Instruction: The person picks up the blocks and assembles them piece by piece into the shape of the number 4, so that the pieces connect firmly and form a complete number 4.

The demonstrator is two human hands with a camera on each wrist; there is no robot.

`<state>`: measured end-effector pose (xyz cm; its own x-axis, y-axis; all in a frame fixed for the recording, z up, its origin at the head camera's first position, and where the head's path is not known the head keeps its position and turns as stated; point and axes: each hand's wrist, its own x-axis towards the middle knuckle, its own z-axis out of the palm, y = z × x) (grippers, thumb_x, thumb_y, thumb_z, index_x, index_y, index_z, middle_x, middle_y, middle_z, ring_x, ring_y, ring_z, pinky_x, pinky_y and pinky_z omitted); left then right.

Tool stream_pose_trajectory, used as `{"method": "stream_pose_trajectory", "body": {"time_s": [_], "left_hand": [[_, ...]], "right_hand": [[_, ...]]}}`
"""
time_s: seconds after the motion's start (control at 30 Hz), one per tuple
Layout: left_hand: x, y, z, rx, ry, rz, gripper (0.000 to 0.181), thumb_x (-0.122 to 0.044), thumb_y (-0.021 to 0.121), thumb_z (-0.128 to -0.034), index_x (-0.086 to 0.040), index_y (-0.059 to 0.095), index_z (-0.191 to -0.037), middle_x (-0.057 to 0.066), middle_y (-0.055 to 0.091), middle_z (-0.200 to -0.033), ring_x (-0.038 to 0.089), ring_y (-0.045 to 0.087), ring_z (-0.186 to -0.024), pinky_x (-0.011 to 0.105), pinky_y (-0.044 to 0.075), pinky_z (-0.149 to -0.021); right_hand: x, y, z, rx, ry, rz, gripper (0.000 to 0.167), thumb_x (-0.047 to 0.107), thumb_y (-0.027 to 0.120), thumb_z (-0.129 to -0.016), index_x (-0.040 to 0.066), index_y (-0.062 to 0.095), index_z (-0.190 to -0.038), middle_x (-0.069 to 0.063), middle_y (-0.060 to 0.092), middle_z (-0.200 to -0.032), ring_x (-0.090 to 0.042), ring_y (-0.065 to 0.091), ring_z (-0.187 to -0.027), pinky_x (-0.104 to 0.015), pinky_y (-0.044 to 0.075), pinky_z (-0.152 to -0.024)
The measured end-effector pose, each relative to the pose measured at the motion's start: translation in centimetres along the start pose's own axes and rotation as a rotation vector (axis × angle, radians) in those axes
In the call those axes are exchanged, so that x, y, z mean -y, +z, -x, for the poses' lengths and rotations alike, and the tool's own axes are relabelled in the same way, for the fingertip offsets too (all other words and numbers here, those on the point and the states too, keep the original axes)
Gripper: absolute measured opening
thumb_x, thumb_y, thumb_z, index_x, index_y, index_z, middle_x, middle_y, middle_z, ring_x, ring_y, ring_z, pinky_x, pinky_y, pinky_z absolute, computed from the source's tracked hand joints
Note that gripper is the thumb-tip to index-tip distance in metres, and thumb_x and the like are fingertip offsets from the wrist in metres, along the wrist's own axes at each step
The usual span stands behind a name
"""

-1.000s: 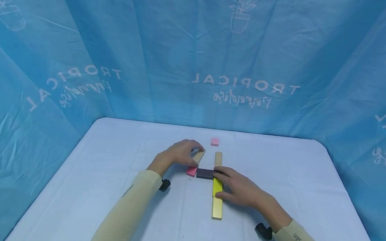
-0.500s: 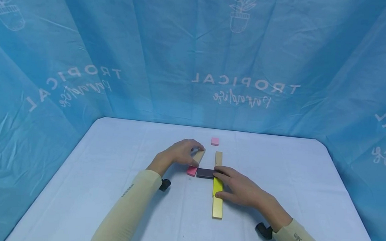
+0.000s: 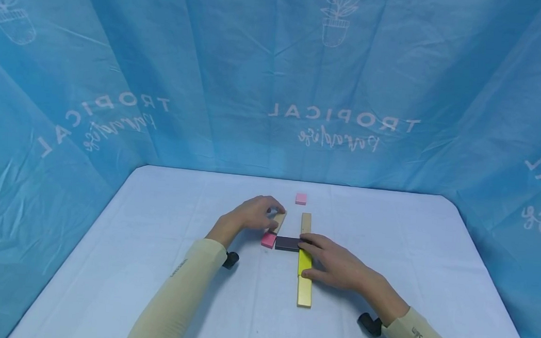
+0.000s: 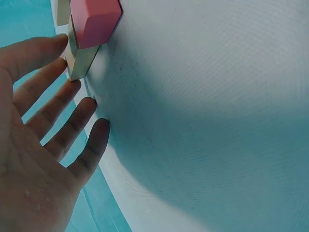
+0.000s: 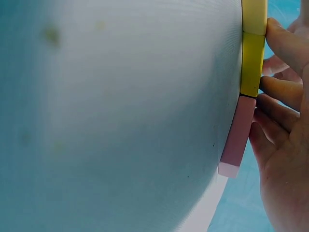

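My left hand [image 3: 252,213] is at a tan block [image 3: 278,222], which touches a red-pink block [image 3: 268,239]. In the left wrist view, the fingers of that hand [image 4: 53,130] are straight and spread, with thumb and fingertips touching the tan block's edge. A black block [image 3: 287,244] lies between the red-pink block and a column of blocks. That column has a tan block [image 3: 306,222], a bright yellow block [image 3: 304,263] and a pale yellow block [image 3: 304,292]. My right hand [image 3: 334,263] rests its straight fingers on it. A dusty pink block [image 5: 238,137] under those fingers shows only in the right wrist view.
A small light pink block [image 3: 301,199] lies alone beyond the column. White cloth covers the table [image 3: 194,200], and blue printed curtains [image 3: 276,76] hang behind and at both sides. Each wrist wears a small black camera, seen at the right wrist as a dark mount [image 3: 370,324].
My left thumb has lifted off the near end of the tan block and shifted up along it. That block has moved very slightly toward me. The right hand has stayed still.
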<state>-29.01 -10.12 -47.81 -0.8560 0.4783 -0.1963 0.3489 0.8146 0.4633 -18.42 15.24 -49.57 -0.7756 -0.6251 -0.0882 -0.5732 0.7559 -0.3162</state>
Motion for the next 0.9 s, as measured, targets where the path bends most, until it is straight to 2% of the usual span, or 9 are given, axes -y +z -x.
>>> {"method": "stream_pose_trajectory", "body": {"time_s": [0.5, 0.9], "left_hand": [[-0.09, -0.02, 0.08, 0.002, 0.015, -0.029, 0.042, -0.026, 0.071, -0.0845, -0.024, 0.064, -0.126, -0.005, 0.055, -0.131, 0.018, 0.044, -0.127, 0.042, 0.035, -0.105], [-0.21, 0.04, 0.41, 0.016, -0.011, -0.035, 0.041, -0.027, 0.073, -0.0833, -0.025, 0.065, -0.124, -0.005, 0.056, -0.130, 0.019, 0.045, -0.127, 0.044, 0.036, -0.104]], "right_hand": [[-0.10, 0.13, -0.02, -0.003, -0.005, 0.000, 0.074, 0.062, 0.062, -0.084, 0.023, 0.045, -0.145, 0.004, 0.030, -0.153, -0.018, 0.029, -0.138, -0.041, 0.036, -0.105], [-0.01, 0.21, -0.07, 0.005, 0.006, -0.016, 0.075, 0.061, 0.062, -0.083, 0.023, 0.045, -0.145, 0.004, 0.030, -0.153, -0.018, 0.029, -0.139, -0.041, 0.036, -0.105]]}}
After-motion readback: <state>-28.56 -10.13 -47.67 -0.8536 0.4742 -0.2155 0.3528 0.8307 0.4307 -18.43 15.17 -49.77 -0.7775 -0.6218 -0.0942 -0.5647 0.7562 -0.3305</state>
